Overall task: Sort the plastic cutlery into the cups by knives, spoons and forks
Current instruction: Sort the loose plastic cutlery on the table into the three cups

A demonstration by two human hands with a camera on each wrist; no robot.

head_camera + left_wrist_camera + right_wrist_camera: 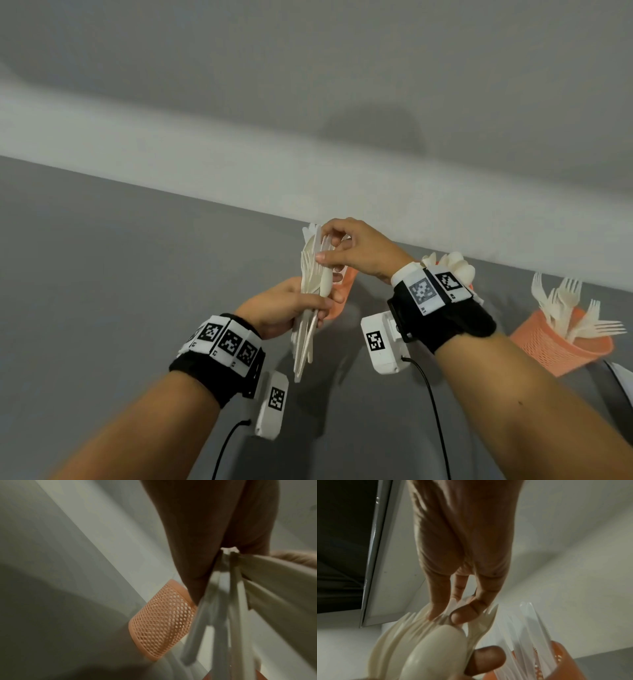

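Note:
My left hand (308, 310) grips a mixed bundle of white plastic cutlery (313, 274) by the handles, upright above the grey table. My right hand (323, 246) pinches pieces at the top of the bundle. In the right wrist view its fingers (458, 615) hold fork tines beside a spoon bowl (433, 649). Three orange mesh cups stand along the back. One (342, 291) is just behind the hands and holds knives (530, 628). A second is mostly hidden by my right wrist, with spoons (457, 265) showing. The third (565, 342) holds forks. The left wrist view shows the handles (235, 601) and a cup (163, 622).
The grey table (102, 274) ends at a pale wall (205, 154) right behind the cups. A white sheet edge (621, 377) lies at the far right. Black cables (431, 404) hang from both wrist cameras.

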